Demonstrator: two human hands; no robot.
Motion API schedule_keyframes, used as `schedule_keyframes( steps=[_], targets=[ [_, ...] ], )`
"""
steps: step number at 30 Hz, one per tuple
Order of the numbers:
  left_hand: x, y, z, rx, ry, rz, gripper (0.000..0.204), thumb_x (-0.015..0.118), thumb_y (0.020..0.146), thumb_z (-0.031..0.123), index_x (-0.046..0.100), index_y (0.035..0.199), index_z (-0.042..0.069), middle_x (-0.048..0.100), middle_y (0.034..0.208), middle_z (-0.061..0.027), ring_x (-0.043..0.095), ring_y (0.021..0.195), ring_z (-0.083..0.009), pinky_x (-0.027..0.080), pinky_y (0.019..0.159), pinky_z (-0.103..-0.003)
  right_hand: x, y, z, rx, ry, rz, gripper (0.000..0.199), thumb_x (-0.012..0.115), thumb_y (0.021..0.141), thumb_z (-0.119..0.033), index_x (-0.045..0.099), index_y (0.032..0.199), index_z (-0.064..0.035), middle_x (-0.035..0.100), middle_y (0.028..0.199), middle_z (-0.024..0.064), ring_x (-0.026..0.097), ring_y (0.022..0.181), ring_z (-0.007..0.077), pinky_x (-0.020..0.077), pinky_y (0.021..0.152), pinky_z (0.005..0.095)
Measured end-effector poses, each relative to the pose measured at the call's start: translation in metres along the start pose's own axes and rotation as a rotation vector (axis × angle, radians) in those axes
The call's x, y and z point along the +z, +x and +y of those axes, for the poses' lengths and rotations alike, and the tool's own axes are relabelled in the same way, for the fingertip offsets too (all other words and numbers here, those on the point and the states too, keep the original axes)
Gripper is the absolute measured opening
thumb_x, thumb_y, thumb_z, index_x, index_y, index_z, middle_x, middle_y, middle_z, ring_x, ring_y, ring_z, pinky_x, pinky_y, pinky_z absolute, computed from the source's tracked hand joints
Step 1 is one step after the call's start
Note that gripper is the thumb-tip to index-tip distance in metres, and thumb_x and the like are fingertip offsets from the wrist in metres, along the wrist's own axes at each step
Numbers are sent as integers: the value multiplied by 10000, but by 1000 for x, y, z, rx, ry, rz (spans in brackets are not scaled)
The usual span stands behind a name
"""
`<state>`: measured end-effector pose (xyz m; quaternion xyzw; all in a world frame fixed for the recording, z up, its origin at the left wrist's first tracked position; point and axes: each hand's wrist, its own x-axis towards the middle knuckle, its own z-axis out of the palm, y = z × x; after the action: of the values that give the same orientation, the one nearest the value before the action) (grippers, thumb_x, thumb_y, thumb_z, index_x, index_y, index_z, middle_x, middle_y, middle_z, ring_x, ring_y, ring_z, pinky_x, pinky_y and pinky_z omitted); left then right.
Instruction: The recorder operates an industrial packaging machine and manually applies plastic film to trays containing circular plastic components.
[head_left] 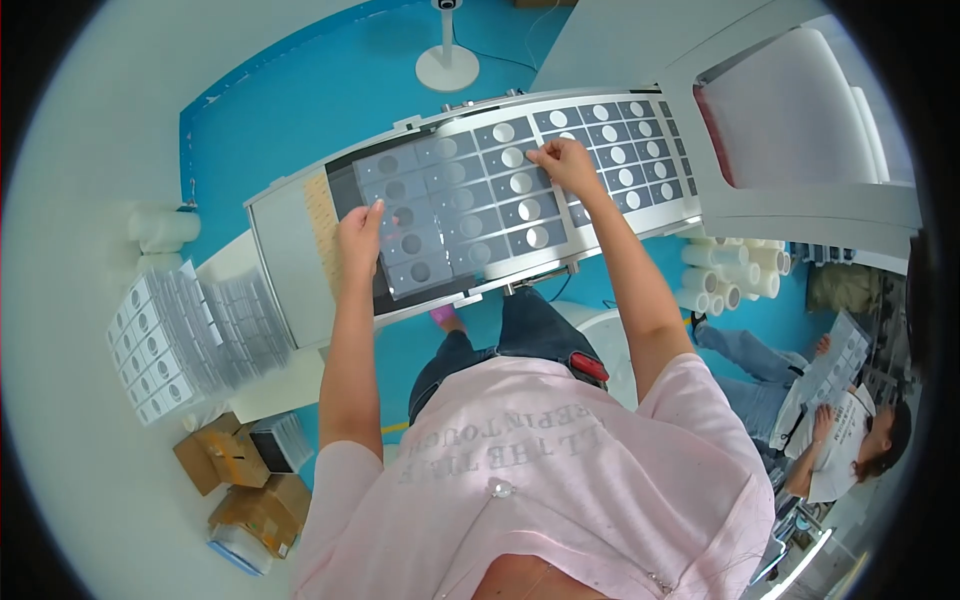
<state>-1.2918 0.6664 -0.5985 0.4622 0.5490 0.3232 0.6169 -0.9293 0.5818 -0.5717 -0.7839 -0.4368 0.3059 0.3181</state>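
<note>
A long white-framed machine bed runs across in front of me, carrying a strip of dark printed panels with rows of pale round spots. Over its left part lies a translucent plastic sheet, also marked with rows of round spots. My left hand pinches this sheet's left edge, thumb on top. Further right, my right hand is closed, thumb and fingertips together just above the panels beside a pale round spot. Whatever lies between those fingertips is too small to make out.
Stacked printed clear sheets stand at the left, above cardboard boxes. White film rolls are piled at the right. Beyond them a co-worker holds a printed sheet. A white round-based stand is on the blue floor behind the bed.
</note>
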Motion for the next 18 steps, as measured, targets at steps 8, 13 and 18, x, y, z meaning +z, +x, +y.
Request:
schedule_keyframes(
  steps=[8, 13, 18],
  targets=[
    [11, 7, 1, -41, 33, 31, 272, 651, 962, 221, 642, 955, -51, 672, 859, -104, 694, 773, -176, 617, 644, -338, 2, 23, 10, 7, -13, -10, 356, 793, 802, -356, 709, 795, -10, 694, 726, 110, 644, 640, 219, 499, 607, 343],
    [13, 7, -1, -10, -11, 48, 262, 658, 955, 192, 640, 937, -70, 668, 847, -111, 695, 758, -184, 622, 623, -348, 4, 28, 13, 15, -15, -48, 349, 792, 811, -348, 706, 797, -10, 693, 716, 101, 643, 639, 205, 501, 608, 335],
    [13, 11, -4, -6, -5, 49, 253, 657, 954, 187, 644, 926, -64, 667, 838, -109, 695, 770, -180, 620, 629, -344, 7, 33, 19, 9, -32, -63, 343, 795, 810, -340, 709, 814, -8, 695, 716, 93, 644, 641, 194, 507, 614, 324]
  ],
)
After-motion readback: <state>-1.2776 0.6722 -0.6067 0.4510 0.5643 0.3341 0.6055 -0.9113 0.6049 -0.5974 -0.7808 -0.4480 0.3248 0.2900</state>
